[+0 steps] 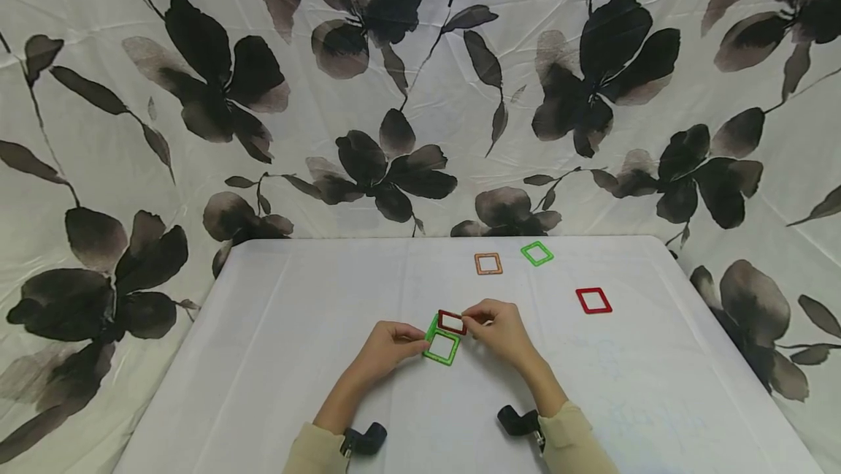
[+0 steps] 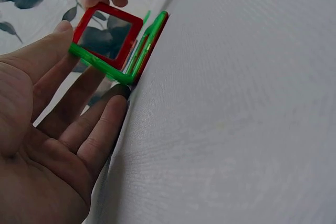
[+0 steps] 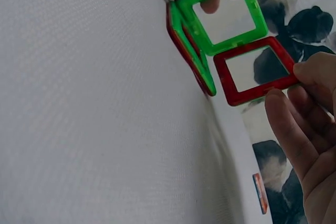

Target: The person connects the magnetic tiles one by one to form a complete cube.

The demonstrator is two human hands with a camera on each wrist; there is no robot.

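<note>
Over the white table, my left hand (image 1: 390, 348) pinches the left edge of a green square magnetic tile (image 1: 438, 360) with a clear window, thumb on its near side. My right hand (image 1: 502, 328) holds a red square tile (image 3: 257, 94) by its outer edge between thumb and fingers. This red tile stands tilted up right beside the green one, their edges close together in the right wrist view. Below them, another green tile (image 3: 191, 45) lies low on the table, with a red edge (image 3: 185, 55) showing along its underside.
Toward the back of the table lie an orange square tile (image 1: 477, 264) and a green square tile (image 1: 528, 258). A red tile (image 1: 598, 311) lies farther right. Behind the table (image 1: 296, 401) hangs a white floral cloth (image 1: 460, 153). Black wrist devices (image 1: 366, 439) stick out from both sleeves.
</note>
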